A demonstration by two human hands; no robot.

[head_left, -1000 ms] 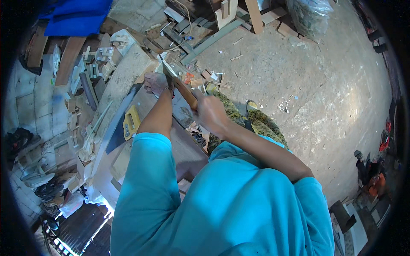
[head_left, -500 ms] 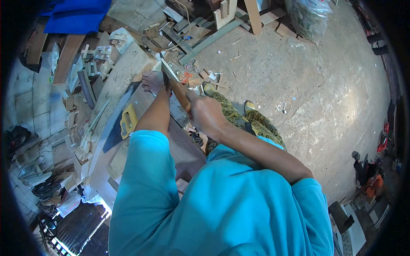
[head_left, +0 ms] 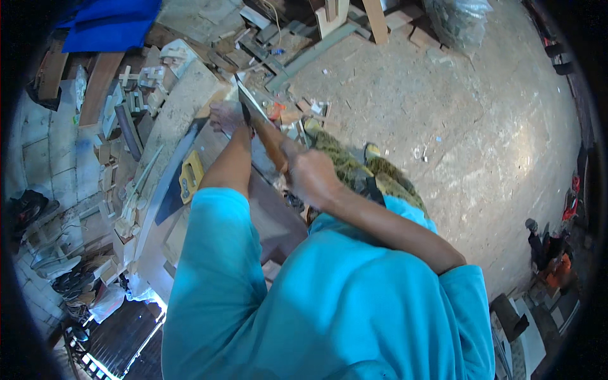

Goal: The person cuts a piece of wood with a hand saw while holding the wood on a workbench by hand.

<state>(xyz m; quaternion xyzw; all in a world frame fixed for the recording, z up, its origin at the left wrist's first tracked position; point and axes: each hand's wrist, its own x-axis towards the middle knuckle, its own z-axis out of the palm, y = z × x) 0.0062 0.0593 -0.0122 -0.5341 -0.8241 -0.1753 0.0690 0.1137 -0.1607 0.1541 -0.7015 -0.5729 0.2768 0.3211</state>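
Observation:
My right hand (head_left: 311,174) is closed around the brown wooden handle (head_left: 271,142) of a long-bladed tool. Its narrow blade (head_left: 249,100) is pale along one edge and points away from me, toward the far end of the workbench (head_left: 201,85); its exact kind is unclear. Just left of the blade, my left hand (head_left: 227,117) has its fingers curled down at the bench end. What those fingers grip is hidden. Nearer me, beside my left forearm, lies a hand saw with a yellow handle (head_left: 190,178).
Small wooden pieces (head_left: 130,218) crowd the bench's left side. A blue sheet (head_left: 114,25) lies at the far left. Boards and offcuts (head_left: 310,56) are piled beyond the bench, near a clear plastic bag (head_left: 461,22). Scraps dot the concrete floor (head_left: 494,139).
My right hand and the tool have drawn back slightly toward me and to the right. My left hand stays in nearly the same place. The view has shifted a little.

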